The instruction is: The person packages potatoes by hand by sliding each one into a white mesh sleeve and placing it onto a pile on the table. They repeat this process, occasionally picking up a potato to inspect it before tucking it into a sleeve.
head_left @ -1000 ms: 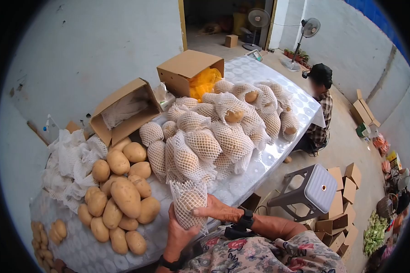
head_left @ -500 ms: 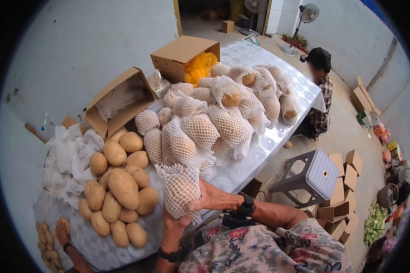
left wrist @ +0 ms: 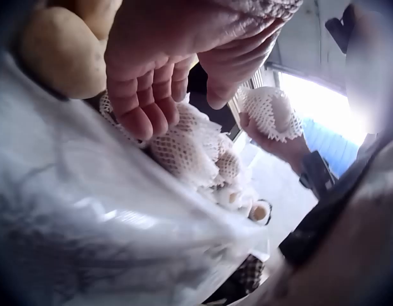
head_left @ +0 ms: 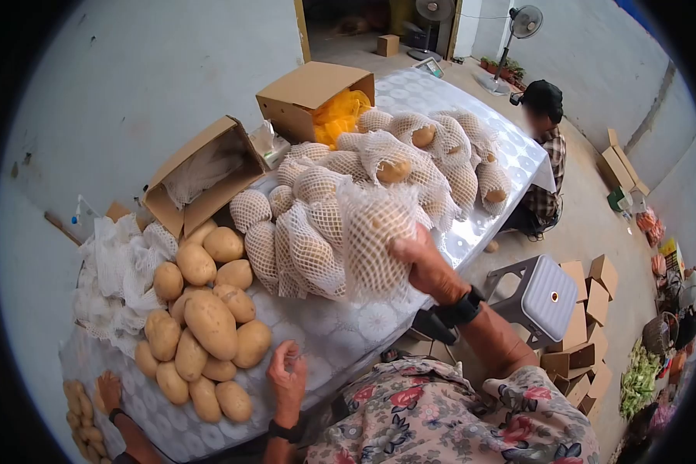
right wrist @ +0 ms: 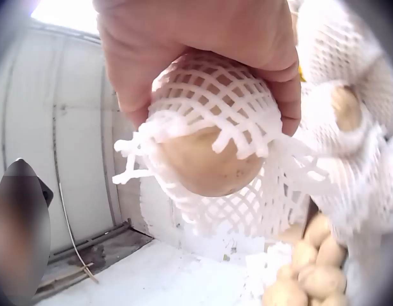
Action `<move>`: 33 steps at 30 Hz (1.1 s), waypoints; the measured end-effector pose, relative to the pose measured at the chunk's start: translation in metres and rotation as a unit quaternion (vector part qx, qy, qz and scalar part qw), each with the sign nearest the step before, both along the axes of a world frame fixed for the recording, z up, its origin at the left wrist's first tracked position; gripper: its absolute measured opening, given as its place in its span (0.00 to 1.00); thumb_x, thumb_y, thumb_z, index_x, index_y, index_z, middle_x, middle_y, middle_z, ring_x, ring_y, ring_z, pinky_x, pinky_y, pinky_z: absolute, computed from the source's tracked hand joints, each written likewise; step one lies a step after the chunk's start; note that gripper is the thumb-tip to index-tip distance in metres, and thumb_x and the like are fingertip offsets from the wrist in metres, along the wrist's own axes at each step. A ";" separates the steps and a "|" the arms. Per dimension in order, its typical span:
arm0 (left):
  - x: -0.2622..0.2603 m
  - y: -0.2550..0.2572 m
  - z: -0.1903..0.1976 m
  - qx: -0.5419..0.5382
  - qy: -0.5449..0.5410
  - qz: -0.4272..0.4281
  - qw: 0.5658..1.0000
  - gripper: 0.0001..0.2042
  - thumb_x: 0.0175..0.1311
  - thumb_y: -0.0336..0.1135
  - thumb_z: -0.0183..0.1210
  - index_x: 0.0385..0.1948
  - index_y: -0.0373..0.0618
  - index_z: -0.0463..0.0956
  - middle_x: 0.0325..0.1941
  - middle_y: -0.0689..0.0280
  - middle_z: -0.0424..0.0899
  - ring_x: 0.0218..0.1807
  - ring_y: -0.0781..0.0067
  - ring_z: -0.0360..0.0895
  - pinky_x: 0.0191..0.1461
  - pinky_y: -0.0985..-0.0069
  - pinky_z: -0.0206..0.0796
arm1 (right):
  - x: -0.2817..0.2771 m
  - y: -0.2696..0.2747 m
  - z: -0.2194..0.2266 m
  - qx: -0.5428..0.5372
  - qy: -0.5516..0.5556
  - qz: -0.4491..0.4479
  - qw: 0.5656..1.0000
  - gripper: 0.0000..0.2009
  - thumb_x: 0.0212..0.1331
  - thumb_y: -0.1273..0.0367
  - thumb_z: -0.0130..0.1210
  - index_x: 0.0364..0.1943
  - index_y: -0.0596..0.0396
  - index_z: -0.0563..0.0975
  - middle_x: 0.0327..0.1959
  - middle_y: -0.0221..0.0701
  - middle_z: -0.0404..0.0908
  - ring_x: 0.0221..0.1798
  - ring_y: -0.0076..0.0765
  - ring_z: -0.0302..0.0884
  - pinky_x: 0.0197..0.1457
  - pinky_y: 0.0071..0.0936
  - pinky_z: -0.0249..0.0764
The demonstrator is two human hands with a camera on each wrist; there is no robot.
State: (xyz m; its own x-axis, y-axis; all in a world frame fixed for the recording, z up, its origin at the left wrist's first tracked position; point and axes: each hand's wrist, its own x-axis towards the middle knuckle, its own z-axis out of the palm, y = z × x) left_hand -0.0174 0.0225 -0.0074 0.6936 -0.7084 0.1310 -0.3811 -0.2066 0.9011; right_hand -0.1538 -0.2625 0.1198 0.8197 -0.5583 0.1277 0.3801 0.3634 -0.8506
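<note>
My right hand (head_left: 428, 265) grips a potato in a white foam net sleeve (head_left: 373, 246), held up in front of the pile of netted potatoes (head_left: 317, 232). In the right wrist view, thumb and fingers wrap its sides, and bare potato skin (right wrist: 212, 164) shows at the net's open, frayed end. My left hand (head_left: 288, 379) hovers by the table's near edge with loosely bent fingers and nothing in them. Just left of it lies a heap of bare potatoes (head_left: 209, 325). The left wrist view shows the left fingers (left wrist: 145, 105) hanging relaxed, with netted potatoes (left wrist: 190, 150) beyond.
Loose white foam nets (head_left: 120, 271) lie at the table's left. Behind stand two cardboard boxes, one holding nets (head_left: 240, 155), one yellow mesh (head_left: 301, 85). Another person's hand (head_left: 110, 390) is near potatoes at far left. A grey stool (head_left: 545, 298) and a crouching person (head_left: 547, 155) are at right.
Both hands held the netted potato low at the table's near edge. The left hand has let go; the right hand has carried it up and right to the pile.
</note>
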 end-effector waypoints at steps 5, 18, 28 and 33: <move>-0.003 0.000 -0.026 0.041 -0.232 0.029 0.972 0.11 0.48 0.25 0.58 0.36 0.41 0.75 0.40 0.58 0.78 0.43 0.56 0.74 0.51 0.65 0.66 | 0.015 -0.069 0.061 -0.262 0.101 -0.137 0.950 0.44 0.40 0.48 0.63 0.58 0.64 0.62 0.48 0.40 0.74 0.48 0.37 0.76 0.51 0.32 0.77; -0.004 -0.005 -0.021 0.000 -0.209 0.057 0.976 0.07 0.50 0.23 0.55 0.32 0.42 0.76 0.36 0.60 0.80 0.44 0.55 0.74 0.51 0.65 0.66 | 0.136 -0.144 0.027 -0.700 0.469 -0.048 0.536 0.36 0.44 0.46 0.59 0.54 0.57 0.69 0.48 0.51 0.76 0.51 0.53 0.76 0.53 0.44 0.71; 0.002 -0.003 -0.030 -0.035 -0.180 0.070 0.981 0.09 0.49 0.22 0.58 0.32 0.44 0.74 0.37 0.61 0.80 0.43 0.55 0.75 0.49 0.65 0.68 | 0.146 -0.113 0.060 -0.694 0.269 -0.091 0.662 0.34 0.51 0.52 0.62 0.59 0.59 0.68 0.56 0.47 0.73 0.58 0.48 0.72 0.61 0.38 0.68; 0.002 -0.004 -0.024 -0.040 -0.142 0.078 0.986 0.08 0.48 0.23 0.59 0.31 0.43 0.73 0.35 0.62 0.79 0.42 0.57 0.76 0.49 0.65 0.68 | 0.165 0.002 0.058 -0.435 0.162 0.206 0.861 0.33 0.58 0.53 0.57 0.60 0.61 0.64 0.58 0.52 0.69 0.60 0.49 0.70 0.60 0.40 0.70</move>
